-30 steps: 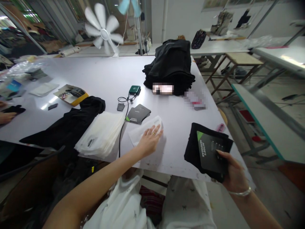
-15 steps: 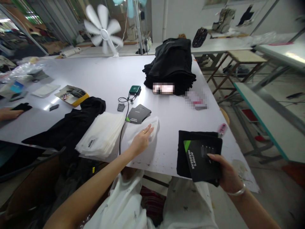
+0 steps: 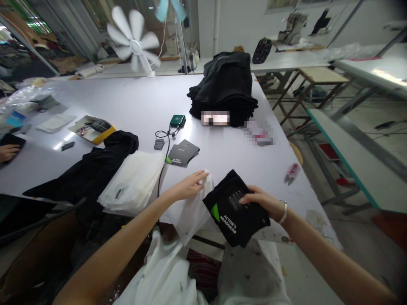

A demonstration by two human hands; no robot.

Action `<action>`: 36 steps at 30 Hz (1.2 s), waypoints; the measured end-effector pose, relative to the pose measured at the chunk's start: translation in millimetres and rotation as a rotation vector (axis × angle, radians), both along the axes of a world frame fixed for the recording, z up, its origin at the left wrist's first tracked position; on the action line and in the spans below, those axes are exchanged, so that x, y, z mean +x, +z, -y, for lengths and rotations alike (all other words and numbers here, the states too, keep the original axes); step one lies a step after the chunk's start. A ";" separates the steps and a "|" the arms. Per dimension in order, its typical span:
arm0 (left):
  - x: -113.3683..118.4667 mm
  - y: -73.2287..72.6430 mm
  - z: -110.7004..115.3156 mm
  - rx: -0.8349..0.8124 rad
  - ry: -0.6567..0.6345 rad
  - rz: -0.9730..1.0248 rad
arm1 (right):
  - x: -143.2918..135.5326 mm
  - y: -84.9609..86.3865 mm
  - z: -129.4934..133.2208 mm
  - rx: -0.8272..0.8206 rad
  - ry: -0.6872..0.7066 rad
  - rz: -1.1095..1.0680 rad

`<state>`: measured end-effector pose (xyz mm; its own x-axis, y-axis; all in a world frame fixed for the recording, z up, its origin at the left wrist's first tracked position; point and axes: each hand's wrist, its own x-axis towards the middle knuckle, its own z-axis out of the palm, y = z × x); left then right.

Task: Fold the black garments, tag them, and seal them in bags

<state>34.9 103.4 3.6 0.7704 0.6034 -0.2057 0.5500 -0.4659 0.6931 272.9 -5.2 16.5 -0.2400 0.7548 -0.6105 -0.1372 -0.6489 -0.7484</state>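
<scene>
Inward swing the folded black cloth (image 3: 221, 186) and flat black card (image 3: 233, 214), right hand (image 3: 263, 201) pinching both, bringing them beside the translucent white bag (image 3: 190, 212) the left hand (image 3: 189, 186) pinches.

Table (image 3: 149, 95): cloth pile (image 3: 227, 82) at far right; fan (image 3: 135, 47) at far edge, left of pile; small device (image 3: 177, 120) nearer, also left of pile; cards (image 3: 181, 154) in front of device; bag stack (image 3: 135, 180) left of cards, cable (image 3: 159, 180) between; garment (image 3: 85, 169) left of bag stack, booklet (image 3: 92, 128) behind garment; snips (image 3: 291, 173) near right edge; loose bag (image 3: 189, 214) before cards, at left hand (image 3: 191, 185); right of it, folded cloth (image 3: 231, 180) under single card (image 3: 226, 222), in right hand (image 3: 259, 199)
</scene>
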 end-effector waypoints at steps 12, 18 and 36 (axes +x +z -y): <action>24.4 -14.2 -33.5 0.172 -0.358 -0.001 | -24.5 -18.1 -21.0 -0.111 0.222 -0.135; 22.8 -25.8 -15.9 0.347 -0.180 -0.043 | -16.1 -23.4 -11.2 -0.087 0.351 -0.109; 34.1 -1.1 15.0 0.455 0.420 -0.070 | -52.2 5.3 1.1 0.323 0.532 -0.136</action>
<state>68.9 88.4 2.4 0.4418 0.8913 0.1018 0.7877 -0.4398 0.4314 220.7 -6.4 21.8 -0.6922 0.6519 -0.3095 0.0338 -0.3991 -0.9163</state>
